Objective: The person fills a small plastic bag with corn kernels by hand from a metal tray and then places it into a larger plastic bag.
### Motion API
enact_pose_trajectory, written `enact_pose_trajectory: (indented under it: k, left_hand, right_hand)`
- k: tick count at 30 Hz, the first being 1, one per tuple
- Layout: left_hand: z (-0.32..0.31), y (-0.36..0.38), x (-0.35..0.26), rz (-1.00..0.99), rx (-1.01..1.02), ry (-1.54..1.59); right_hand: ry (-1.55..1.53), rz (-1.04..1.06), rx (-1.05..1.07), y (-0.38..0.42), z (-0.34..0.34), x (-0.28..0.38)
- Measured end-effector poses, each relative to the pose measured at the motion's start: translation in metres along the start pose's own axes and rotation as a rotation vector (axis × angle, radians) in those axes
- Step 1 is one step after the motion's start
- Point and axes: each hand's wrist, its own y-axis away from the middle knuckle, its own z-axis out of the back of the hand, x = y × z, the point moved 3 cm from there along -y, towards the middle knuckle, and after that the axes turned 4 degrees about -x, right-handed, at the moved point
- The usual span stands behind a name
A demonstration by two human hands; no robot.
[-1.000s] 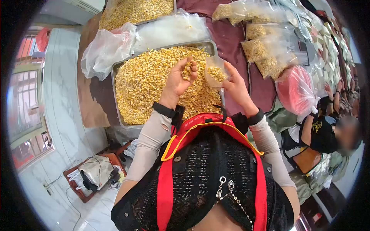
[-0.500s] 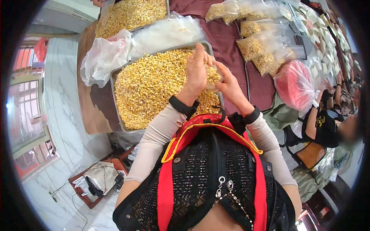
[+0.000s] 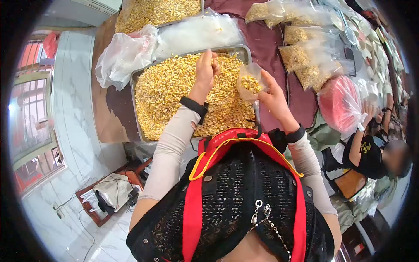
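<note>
My left hand (image 3: 205, 72) is over a metal tray (image 3: 255, 114) heaped with yellow, chopped corn-like pieces (image 3: 174, 96). Its fingers are curled in, and what they hold, if anything, is hidden. At the tray's right edge, my right hand (image 3: 274, 97) pinches a small translucent bag (image 3: 249, 72) by its side. Some of the yellow pieces lie inside this bag. The two hands are apart.
Behind the tray lies a stack of flat clear bags (image 3: 196, 37), beside a crumpled plastic bag (image 3: 126, 54). A second filled tray (image 3: 159, 15) stands farther back. Several filled bags (image 3: 294, 59) and a pink bundle (image 3: 338, 105) lie right, near another person (image 3: 371, 148).
My hands were together at the small bag. Now the left hand has moved left over the heap, while the right keeps the bag, shifted slightly right. The view has shifted a little.
</note>
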Motion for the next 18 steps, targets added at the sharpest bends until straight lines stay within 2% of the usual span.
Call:
enact_pose_trajectory:
  k: [2, 3, 5, 6, 9, 10, 12, 13, 15, 16, 17, 18]
  left_hand:
    - [0.048, -0.019, 0.027, 0.009, -0.22, -0.565]
    - [0.066, -0.022, 0.042, 0.01, -0.224, -0.564]
    - [0.084, -0.024, 0.059, -0.474, -0.109, -1.262]
    - [0.091, -0.023, 0.068, -0.469, -0.113, -1.259]
    - [0.086, -0.006, 0.096, -0.679, 0.28, -1.82]
    - [0.083, 0.003, 0.101, -0.677, 0.274, -1.82]
    - [0.064, 0.033, 0.1, -0.847, 0.267, -1.976]
    - [0.064, 0.04, 0.095, -0.845, 0.263, -1.977]
    - [0.066, 0.055, 0.092, -0.872, 0.534, -2.01]
    - [0.07, 0.062, 0.088, -0.987, 0.566, -2.039]
    - [0.077, 0.065, 0.085, -0.985, 0.563, -2.04]
    - [0.084, 0.069, 0.082, -1.067, 0.615, -1.989]
  right_hand:
    - [-0.015, -0.04, -0.002, -0.001, 0.002, -0.002]
    - [-0.026, -0.077, -0.009, -0.002, 0.002, -0.003]
    - [-0.029, -0.097, -0.006, -0.001, 0.001, 0.0]
    - [-0.011, -0.108, -0.005, -0.002, 0.001, 0.002]
    - [-0.003, -0.123, 0.003, -0.002, 0.0, 0.011]
    - [-0.015, -0.126, 0.006, -0.002, 0.0, 0.013]
    - [-0.02, -0.156, -0.002, 0.0, 0.0, 0.015]
    - [-0.026, -0.187, -0.016, 0.0, 0.0, 0.015]
    - [-0.032, -0.222, -0.001, 0.001, 0.0, 0.021]
    - [-0.037, -0.257, 0.009, 0.001, 0.0, 0.021]
    - [-0.037, -0.257, 0.012, 0.002, -0.001, 0.02]
    - [-0.011, -0.206, 0.012, 0.002, 0.0, 0.019]
